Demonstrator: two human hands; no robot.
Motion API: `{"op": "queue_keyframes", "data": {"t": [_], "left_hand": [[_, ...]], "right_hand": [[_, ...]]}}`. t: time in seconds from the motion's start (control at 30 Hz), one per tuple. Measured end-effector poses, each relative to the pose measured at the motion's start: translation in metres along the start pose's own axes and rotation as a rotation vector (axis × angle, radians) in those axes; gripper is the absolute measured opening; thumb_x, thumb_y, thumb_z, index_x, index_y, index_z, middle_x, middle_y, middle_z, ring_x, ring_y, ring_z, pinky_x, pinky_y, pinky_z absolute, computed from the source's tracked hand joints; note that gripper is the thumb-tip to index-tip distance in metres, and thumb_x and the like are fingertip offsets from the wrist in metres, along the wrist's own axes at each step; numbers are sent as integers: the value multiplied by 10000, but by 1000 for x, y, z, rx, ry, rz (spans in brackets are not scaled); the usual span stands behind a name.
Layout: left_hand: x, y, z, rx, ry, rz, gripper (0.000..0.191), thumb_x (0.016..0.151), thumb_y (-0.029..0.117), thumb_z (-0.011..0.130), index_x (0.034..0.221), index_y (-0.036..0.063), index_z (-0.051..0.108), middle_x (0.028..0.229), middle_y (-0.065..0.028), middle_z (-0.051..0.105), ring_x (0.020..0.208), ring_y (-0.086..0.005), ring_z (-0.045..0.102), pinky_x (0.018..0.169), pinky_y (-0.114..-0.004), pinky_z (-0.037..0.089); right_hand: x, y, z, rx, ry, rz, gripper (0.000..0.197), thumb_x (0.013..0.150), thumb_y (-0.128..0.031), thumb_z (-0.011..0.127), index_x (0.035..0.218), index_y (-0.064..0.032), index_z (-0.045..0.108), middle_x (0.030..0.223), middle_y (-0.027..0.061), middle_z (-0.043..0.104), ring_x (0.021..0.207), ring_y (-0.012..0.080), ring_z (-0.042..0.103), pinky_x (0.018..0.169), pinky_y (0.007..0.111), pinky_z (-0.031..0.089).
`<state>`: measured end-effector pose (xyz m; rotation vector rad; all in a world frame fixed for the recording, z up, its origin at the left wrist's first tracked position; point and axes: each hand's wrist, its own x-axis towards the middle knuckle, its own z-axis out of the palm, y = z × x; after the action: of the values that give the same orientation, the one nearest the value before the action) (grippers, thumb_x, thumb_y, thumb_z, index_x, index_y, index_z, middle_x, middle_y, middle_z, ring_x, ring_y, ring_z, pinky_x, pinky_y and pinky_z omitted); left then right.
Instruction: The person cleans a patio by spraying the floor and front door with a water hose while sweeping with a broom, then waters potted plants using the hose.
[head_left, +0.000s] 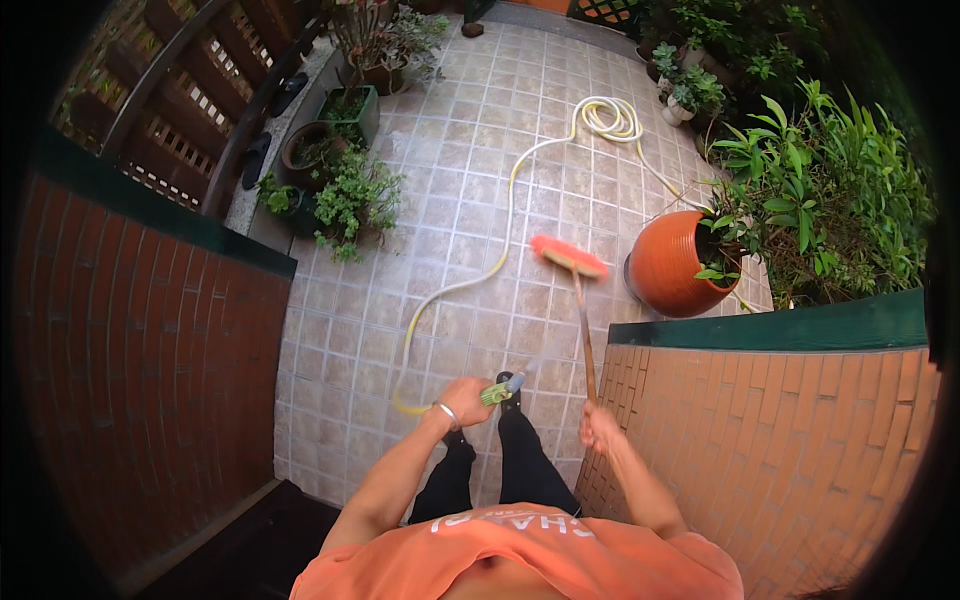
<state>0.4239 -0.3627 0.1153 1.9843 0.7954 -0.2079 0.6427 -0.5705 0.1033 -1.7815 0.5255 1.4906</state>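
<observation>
My left hand (463, 401) is closed around a green and grey hose spray nozzle (501, 390), which points forward and to the right. A faint spray leaves its tip. From that hand a yellow and white garden hose (511, 202) winds over the floor to a loose coil (609, 120). My right hand (599, 427) grips the wooden handle (584, 337) of a push broom. The broom's head (568, 257), with orange-red bristles, is ahead at floor level and slightly blurred; whether it touches the tiles I cannot tell.
Beige floor tiles (450, 322) look wet in places. An orange ribbed pot (667, 262) stands right of the broom head. Brick walls flank me on the left (142, 360) and right (765, 420). Potted plants (356, 195) line the left ledge, and leafy shrubs (810, 180) fill the right side.
</observation>
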Motion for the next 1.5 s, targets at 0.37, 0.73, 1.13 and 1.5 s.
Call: {"op": "queue_keyframes", "data": {"t": [0.37,0.73,1.13,1.5], "left_hand": [[66,9,18,50,149,-161,184,711,256,599,733,73,609,729,-212,595,740,-415,562,658,-459,453],[102,0,-10,-124,351,-341,198,724,234,594,756,38,597,737,-229,586,751,-425,550,646,-462,444],[120,21,-36,-144,438,-244,179,718,201,608,723,23,587,672,-218,569,674,-405,553,589,-439,428],[134,44,-46,-178,446,-162,172,713,169,626,704,16,549,619,-191,543,579,-361,523,548,-393,419]], "right_hand": [[-102,64,-102,-110,125,72,227,901,-246,454,714,-148,368,435,-22,306,296,98,287,249,275,208],[101,-143,-64,-515,175,-225,309,901,-299,411,739,-36,423,429,71,389,283,196,394,245,338,278],[-19,-36,-88,-578,292,54,232,873,-264,504,892,-33,498,574,78,491,340,187,433,278,328,327],[208,-309,-21,-470,261,-445,408,878,-328,419,702,21,536,530,162,530,414,272,535,359,383,404]]}}
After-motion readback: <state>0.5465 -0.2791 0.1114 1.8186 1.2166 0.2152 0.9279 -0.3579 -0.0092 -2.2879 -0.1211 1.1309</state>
